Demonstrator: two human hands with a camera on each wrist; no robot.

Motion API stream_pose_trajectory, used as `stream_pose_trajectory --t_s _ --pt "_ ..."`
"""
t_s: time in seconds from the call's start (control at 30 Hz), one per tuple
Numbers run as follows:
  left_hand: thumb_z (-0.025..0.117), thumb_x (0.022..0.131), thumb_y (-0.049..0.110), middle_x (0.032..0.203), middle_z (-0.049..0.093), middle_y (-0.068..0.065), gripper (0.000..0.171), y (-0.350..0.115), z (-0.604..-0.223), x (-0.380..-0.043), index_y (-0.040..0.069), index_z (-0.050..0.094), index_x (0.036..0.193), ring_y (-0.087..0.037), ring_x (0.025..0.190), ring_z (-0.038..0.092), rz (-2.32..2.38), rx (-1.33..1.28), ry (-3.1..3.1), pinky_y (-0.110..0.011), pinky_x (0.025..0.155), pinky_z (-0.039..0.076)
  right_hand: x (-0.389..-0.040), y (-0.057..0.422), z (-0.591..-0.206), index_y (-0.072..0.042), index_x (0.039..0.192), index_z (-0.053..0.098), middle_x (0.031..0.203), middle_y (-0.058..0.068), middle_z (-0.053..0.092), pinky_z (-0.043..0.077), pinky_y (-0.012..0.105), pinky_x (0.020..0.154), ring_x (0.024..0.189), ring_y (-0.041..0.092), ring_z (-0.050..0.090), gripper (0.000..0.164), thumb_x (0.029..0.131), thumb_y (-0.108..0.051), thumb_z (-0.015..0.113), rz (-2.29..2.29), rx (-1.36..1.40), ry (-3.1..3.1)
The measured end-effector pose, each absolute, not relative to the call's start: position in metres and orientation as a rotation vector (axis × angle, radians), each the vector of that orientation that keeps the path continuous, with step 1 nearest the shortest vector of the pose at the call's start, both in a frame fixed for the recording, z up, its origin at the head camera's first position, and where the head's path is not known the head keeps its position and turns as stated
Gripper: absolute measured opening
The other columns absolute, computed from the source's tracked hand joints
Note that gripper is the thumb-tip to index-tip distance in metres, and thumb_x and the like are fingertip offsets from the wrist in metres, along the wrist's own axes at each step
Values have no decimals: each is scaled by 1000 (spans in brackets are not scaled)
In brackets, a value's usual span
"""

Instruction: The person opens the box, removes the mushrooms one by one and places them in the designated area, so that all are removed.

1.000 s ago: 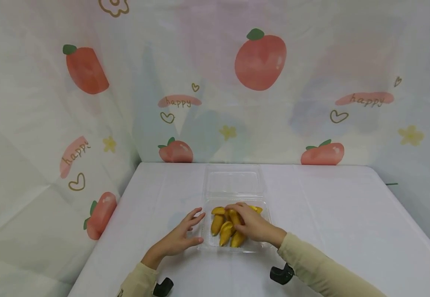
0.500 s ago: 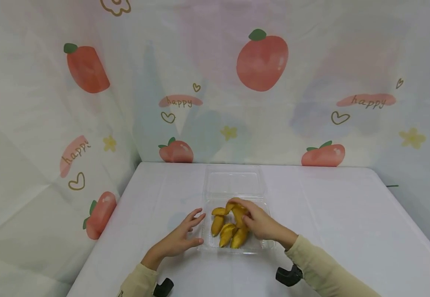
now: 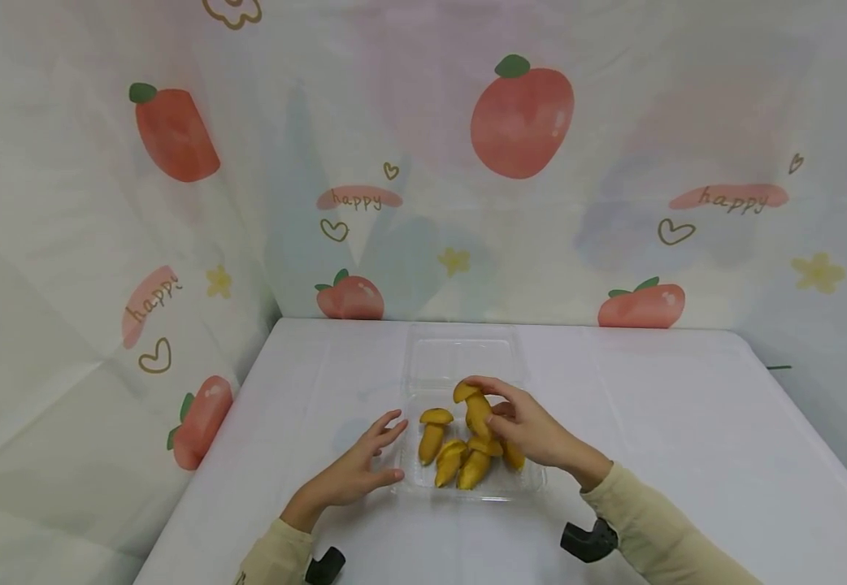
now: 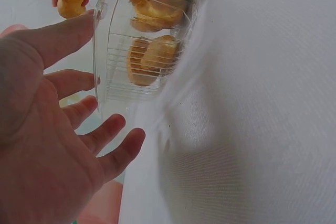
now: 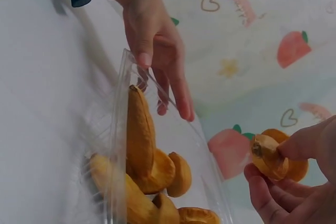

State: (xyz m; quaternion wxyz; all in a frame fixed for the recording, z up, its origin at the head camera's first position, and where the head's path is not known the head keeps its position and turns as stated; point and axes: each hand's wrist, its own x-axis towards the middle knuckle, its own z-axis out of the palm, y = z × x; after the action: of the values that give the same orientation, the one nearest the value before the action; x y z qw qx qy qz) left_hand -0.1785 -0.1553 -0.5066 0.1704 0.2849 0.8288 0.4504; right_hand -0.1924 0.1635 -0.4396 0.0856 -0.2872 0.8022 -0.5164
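Observation:
Several yellow mushrooms (image 3: pixel 432 436) lie in the base of a clear plastic clamshell box (image 3: pixel 492 498), whose lid (image 3: pixel 460 357) is folded back. Above them, my right hand (image 3: pixel 540 426) pinches one mushroom (image 3: pixel 478 413) by its stem, thumb against fingers, its cap to the upper left. The right wrist view has this held mushroom (image 5: pixel 269 160) outside the box wall. At the box's left side, my left hand (image 3: pixel 354 459) spreads its fingers. In the left wrist view, the thumb and a finger of this hand (image 4: pixel 52 114) touch the box rim, holding nothing.
A white cloth covers the table (image 3: pixel 636 422). Behind and to the left hang fabric walls (image 3: pixel 423 162) printed with fruit, hearts and words. Black wrist mounts (image 3: pixel 588 542) stick out below both sleeves.
My right hand has taken a mushroom from the box and lifted it up and slightly right. More mushrooms in the box now show. The left hand stays in place.

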Motion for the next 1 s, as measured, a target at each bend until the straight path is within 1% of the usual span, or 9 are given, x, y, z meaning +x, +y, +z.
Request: stream_pose_trajectory --t_s 0.1,0.17,0.23,0.37,0.43,0.7,0.8,0.9,1.0 --pt "65 100 24 170 6 -19 76 -155 -506 -178 2 24 160 -46 150 26 1266 808 2361 -71 114 32 -193 167 -437 -4 150 44 150 20 50 53 23 94 132 42 48 56 96 10 48 -1576 -880 2401" --pt "66 99 24 170 6 -19 77 -155 -506 -178 1 24 160 -46 150 26 1260 806 2365 -71 114 31 -193 170 -436 -4 150 43 150 20 50 52 23 95 133 43 47 56 96 10 49 -1591 -891 2410" --pt "66 99 25 170 6 -20 77 -155 -505 -178 1 24 160 -47 150 26 1253 807 2371 -71 114 31 -194 173 -435 -4 151 43 150 21 49 53 23 95 132 44 47 55 97 9 50 -1599 -891 2416" --pt "66 99 24 170 5 -21 77 -156 -505 -177 0 24 159 -48 151 24 1254 811 2368 -71 114 31 -194 181 -435 -3 151 42 148 23 49 55 23 90 123 44 55 55 98 7 51 -1603 -871 2437" --pt "66 99 23 170 5 -20 77 -155 -505 -177 0 24 159 -48 151 24 1256 814 2366 -71 114 31 -194 185 -434 -3 151 42 148 24 49 56 23 90 121 42 56 55 98 8 51 -1606 -863 2451" --pt "65 100 22 171 8 -18 75 -155 -506 -178 2 25 160 -48 151 24 1228 833 2393 -70 115 31 -196 202 -432 0 151 40 147 30 44 60 27 76 106 39 62 55 98 8 52 -1638 -812 2472" --pt "65 100 22 171 7 -18 75 -155 -506 -177 2 25 160 -48 151 24 1228 826 2393 -70 115 30 -197 207 -433 0 151 40 147 30 44 60 27 75 107 40 62 56 97 9 52 -1638 -797 2493" --pt "65 100 22 170 7 -18 75 -155 -505 -177 2 25 160 -47 151 24 1224 823 2397 -69 115 30 -198 211 -434 0 150 40 147 29 45 59 24 78 111 41 60 57 96 10 53 -1634 -799 2530" --pt "65 100 22 170 8 -18 75 -155 -504 -177 2 25 160 -47 151 25 1216 827 2404 -69 115 30 -199 217 -435 0 151 40 146 28 46 60 24 77 111 41 60 58 96 10 53 -1628 -787 2554"
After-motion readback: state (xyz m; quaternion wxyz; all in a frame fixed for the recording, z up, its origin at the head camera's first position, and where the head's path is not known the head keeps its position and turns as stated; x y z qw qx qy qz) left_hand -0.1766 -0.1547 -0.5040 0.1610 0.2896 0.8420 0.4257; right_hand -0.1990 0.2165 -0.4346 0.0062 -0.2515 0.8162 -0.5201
